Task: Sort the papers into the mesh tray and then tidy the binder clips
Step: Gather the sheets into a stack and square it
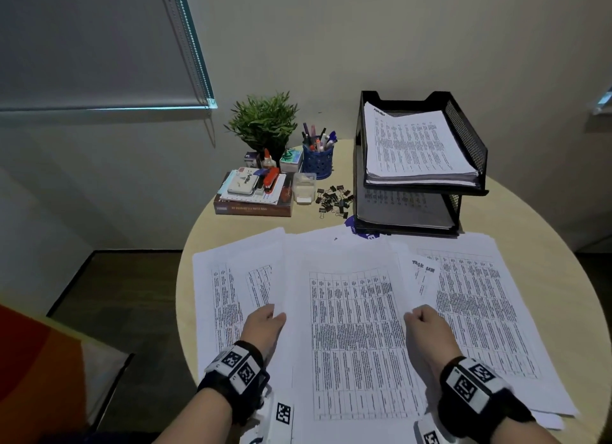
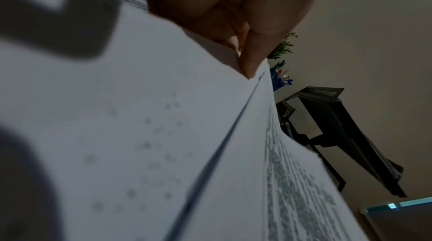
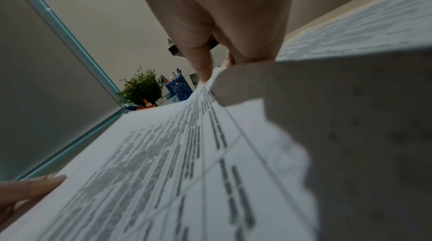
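Fingers of the left hand and right hand pinch opposite edges of the middle paper stack, apparently to lift it toward the mesh tray behind, binder clips beside it.

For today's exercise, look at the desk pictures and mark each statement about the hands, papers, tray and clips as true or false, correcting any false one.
1. Both hands, the left hand and the right hand, grip the centre stack of papers by its side edges. True.
2. The top tier of the mesh tray holds no paper. False: a printed stack lies in it.
3. The binder clips lie loose on the table, left of the tray. True.
4. The blue pen holder has tipped over. False: it stands upright, pens in it.
5. The plant stands right of the tray. False: it stands to the left.
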A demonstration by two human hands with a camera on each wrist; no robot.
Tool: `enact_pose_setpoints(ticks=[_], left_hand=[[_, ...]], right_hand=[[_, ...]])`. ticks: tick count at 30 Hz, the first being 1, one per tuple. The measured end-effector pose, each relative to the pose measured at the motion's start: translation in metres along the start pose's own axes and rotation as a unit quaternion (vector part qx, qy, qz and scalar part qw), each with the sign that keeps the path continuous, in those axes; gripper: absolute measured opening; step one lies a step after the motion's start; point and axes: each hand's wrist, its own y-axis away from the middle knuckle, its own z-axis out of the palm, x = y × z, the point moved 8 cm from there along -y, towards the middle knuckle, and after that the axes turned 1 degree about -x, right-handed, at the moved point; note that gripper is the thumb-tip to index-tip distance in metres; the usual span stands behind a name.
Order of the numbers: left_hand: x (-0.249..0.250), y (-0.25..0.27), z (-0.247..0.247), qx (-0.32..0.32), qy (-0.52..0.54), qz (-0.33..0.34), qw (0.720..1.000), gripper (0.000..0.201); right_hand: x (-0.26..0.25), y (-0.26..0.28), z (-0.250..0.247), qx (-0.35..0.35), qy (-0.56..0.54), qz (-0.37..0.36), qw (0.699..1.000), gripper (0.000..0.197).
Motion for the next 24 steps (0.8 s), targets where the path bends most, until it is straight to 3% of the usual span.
enact_pose_setpoints(ticks=[3,6,10,12,15,18,21,22,24], left_hand=[[0.007,0.005,0.011,-0.032,0.025,0.025,0.999,0.029],[0.009,0.001,0.007,-0.003,0.059,0.031,0.998,0.044],[0.010,-0.001,0.002,0.002,0.044,0.023,0.999,0.040],[0.013,0.004,0.004,-0.014,0.031,0.023,0.999,0.041],[0.017,0.016,0.017,-0.054,-0.009,0.035,0.998,0.040],[0.012,0.021,0.029,-0.082,-0.052,0.039,0.994,0.037],[0.010,0.019,0.036,-0.104,-0.173,0.067,0.977,0.031],[0.014,0.019,0.036,-0.103,-0.247,0.095,0.959,0.026],[0.024,0.016,0.029,-0.041,-0.371,0.155,0.915,0.022]], right_hand=[[0.011,-0.006,-0.001,0.005,-0.014,0.020,1.000,0.015],[0.017,-0.011,-0.010,0.023,0.034,0.012,0.999,0.017],[0.019,-0.011,-0.023,0.033,0.043,0.020,0.998,0.011],[0.017,-0.009,-0.023,0.019,0.035,0.012,0.999,0.014],[0.015,-0.007,-0.020,-0.012,-0.016,0.019,1.000,0.037],[0.021,-0.005,-0.013,-0.058,-0.072,0.046,0.995,0.029],[0.027,-0.005,-0.008,-0.087,-0.159,0.076,0.981,0.009],[0.027,-0.004,-0.009,-0.084,-0.184,0.081,0.976,0.011],[0.028,-0.004,-0.016,-0.056,-0.213,0.084,0.972,0.012]])
